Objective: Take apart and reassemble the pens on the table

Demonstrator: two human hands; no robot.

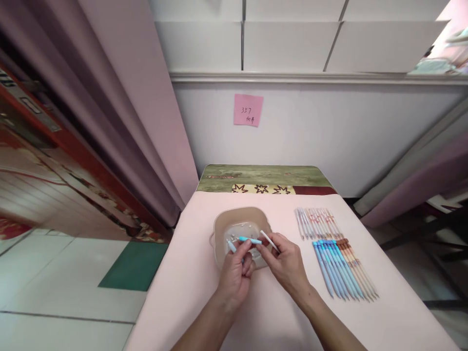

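Over a beige plastic basin [241, 213], my two hands meet. My left hand [234, 275] is closed, with a pale blue pen part [231, 246] sticking up from it. Its thumb and fingers also pinch a bright blue pen piece [250, 240], whose right end my right fingertips touch. My right hand [288, 261] is closed on a thin white stick [269, 241] that slants up to the left. Small loose parts [234, 237] lie at the bottom of the basin. Whether the blue pieces are joined to anything is hidden by my fingers.
To the right on the pink-covered table [186, 253] lie a row of clear pens [318, 223], several blue pens [338, 270] and several brown-topped pens [358, 268]. A pink note [248, 110] sticks to the wall behind. A purple curtain [146, 122] hangs on the left.
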